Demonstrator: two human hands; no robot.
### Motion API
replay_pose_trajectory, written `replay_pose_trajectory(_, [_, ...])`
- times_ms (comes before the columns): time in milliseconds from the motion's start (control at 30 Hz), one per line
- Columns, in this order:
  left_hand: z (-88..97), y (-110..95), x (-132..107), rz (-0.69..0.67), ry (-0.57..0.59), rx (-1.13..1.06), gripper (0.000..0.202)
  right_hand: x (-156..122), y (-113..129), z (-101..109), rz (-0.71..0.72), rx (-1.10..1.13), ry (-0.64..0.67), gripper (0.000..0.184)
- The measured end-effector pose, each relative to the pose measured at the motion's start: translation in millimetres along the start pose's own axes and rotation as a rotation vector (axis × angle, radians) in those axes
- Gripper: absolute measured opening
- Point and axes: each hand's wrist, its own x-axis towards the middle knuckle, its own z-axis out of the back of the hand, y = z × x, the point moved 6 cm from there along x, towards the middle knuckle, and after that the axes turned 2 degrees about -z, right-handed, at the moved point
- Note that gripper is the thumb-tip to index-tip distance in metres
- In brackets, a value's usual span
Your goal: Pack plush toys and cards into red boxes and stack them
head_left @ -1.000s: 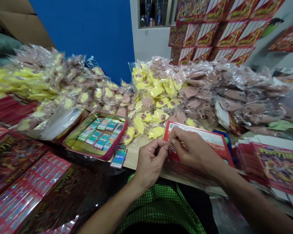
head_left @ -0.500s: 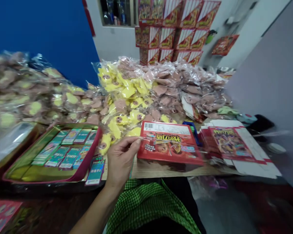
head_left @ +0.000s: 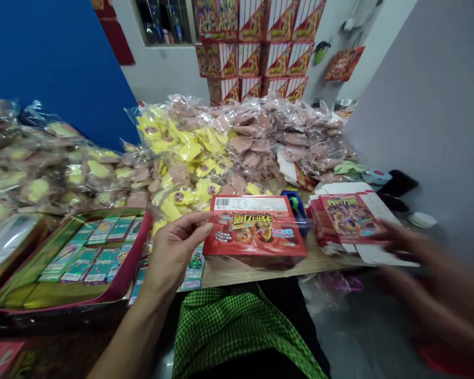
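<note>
My left hand [head_left: 177, 245] is at the left edge of a red printed box [head_left: 256, 234], thumb and forefinger pinched together. A strip of clear tape [head_left: 302, 223] seems to run from those fingers across the box top and sticks out past its right side. The box lies flat on the wooden table. My right hand [head_left: 414, 263] is smeared by motion at the right, near a stack of flattened red and white cartons [head_left: 349, 216]; its grip does not show. Behind the box stands a blue tape dispenser [head_left: 298, 210].
A gold-lined tray [head_left: 27, 292] with teal cards stands at the left. Loose cards [head_left: 193, 268] lie by my left wrist. Clear bags of yellow and brown pieces [head_left: 253, 137] are heaped along the back. Red boxes [head_left: 256, 58] are stacked against the wall.
My right hand has come into view at the right, moving fast. The view has shifted, and my left hand stays pinched beside the box. More of the tape dispenser and a second loose card now show.
</note>
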Motion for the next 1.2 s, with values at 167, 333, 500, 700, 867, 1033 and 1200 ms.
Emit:
replay_pose_trajectory(167, [-0.6,-1,2,-0.047,0.022,0.096,0.012,41,41,-63,0.031,0.211,0.049,0.042])
replay_pose_trajectory(333, [1.7,3,16,-0.146,0.051,0.312,0.008,62,33,-92,-0.071,0.283,-0.063,0.03])
replay_pose_trajectory(500, [4.0,14,25,-0.135,0.068,0.404,0.01,59,24,-92,-0.094,0.175,-0.089,0.028])
replay_pose_trajectory(700, [3.0,17,24,-0.16,0.051,0.422,0.008,62,33,-91,-0.099,0.096,-0.091,0.03])
replay_pose_trajectory(867, [-0.8,17,22,-0.225,0.018,0.503,0.007,64,25,-99,-0.184,0.07,-0.05,0.028])
replay_pose_trajectory(1033, [7.8,32,34,-0.034,-0.068,0.305,0.055,71,6,-110,-0.474,0.37,-0.023,0.024])
replay_pose_trajectory(1200, [34.7,39,13,0.077,-0.106,0.147,0.034,31,-20,-99,-0.513,0.682,-0.006,0.03])
